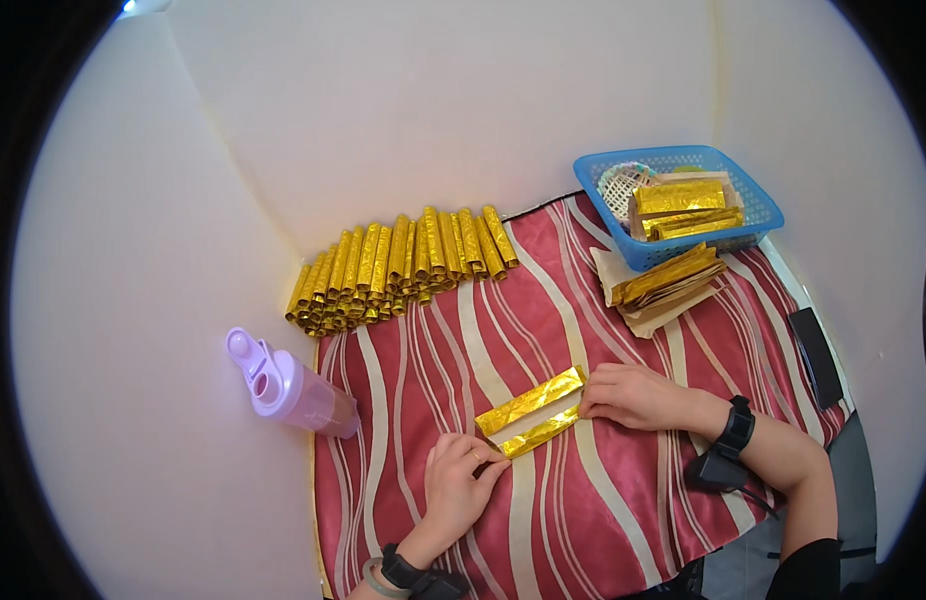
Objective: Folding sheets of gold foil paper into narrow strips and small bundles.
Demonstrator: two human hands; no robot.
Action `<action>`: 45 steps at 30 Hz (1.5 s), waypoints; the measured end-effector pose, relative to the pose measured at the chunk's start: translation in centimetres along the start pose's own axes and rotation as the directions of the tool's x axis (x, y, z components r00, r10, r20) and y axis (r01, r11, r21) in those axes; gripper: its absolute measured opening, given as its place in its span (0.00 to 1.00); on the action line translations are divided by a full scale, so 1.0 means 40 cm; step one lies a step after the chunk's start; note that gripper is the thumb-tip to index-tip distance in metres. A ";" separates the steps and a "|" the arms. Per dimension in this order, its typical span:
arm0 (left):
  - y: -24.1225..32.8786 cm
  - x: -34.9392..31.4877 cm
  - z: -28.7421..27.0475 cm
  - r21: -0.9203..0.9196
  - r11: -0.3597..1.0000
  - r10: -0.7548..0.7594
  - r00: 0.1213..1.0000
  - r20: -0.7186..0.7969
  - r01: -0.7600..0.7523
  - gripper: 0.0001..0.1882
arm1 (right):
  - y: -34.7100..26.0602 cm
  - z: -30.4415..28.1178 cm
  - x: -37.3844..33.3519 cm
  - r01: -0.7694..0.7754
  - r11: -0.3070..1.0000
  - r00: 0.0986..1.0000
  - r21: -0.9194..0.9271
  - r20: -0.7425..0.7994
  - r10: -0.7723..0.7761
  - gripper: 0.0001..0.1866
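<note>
A sheet of gold foil paper (530,400) lies on the cloth in front of me, its two long sides folded inward with a pale strip showing between them. My left hand (458,482) pinches its near left corner between thumb and fingers. At the opposite short end, the closed fingers of my right hand (635,396) grip the paper's edge. Rolled gold paper tubes (403,262) are piled in a slanting stack at the far left. A loose stack of gold and brown paper sheets (673,285) rests beyond my right hand.
Behind that stack, a blue plastic basket (765,205) holds more folded gold paper and a woven round piece. A lilac shaker bottle (308,395) stands at the left. Red striped cloth (623,490) covers the table, with a black flat object (815,358) at its right edge.
</note>
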State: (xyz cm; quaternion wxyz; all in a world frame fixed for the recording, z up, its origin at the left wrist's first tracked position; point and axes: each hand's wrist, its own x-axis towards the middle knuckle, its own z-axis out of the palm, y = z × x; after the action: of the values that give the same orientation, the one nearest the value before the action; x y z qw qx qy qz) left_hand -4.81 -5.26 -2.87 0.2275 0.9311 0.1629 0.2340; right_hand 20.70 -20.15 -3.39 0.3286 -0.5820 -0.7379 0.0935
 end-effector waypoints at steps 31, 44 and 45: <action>0.027 0.032 -0.003 0.225 0.905 0.289 0.910 0.298 -0.361 0.25 | -0.015 -0.017 0.011 0.038 0.997 0.999 -0.069 0.042 -0.035 0.07; 0.023 0.013 0.002 -0.207 0.931 -0.276 0.952 0.135 0.300 0.10 | -0.017 -0.008 0.004 -0.161 0.983 0.987 0.088 0.032 0.158 0.07; 0.024 0.015 0.001 -0.207 0.931 -0.276 0.952 0.135 0.300 0.10 | -0.018 -0.009 0.004 -0.189 0.977 0.982 0.095 0.040 0.186 0.07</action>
State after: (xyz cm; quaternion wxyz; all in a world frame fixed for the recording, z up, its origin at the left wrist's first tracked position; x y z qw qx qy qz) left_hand -4.07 -5.86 -2.20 0.3716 0.8760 0.2582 0.1666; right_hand 20.31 -20.30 -2.66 0.3349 -0.6305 -0.6794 0.1693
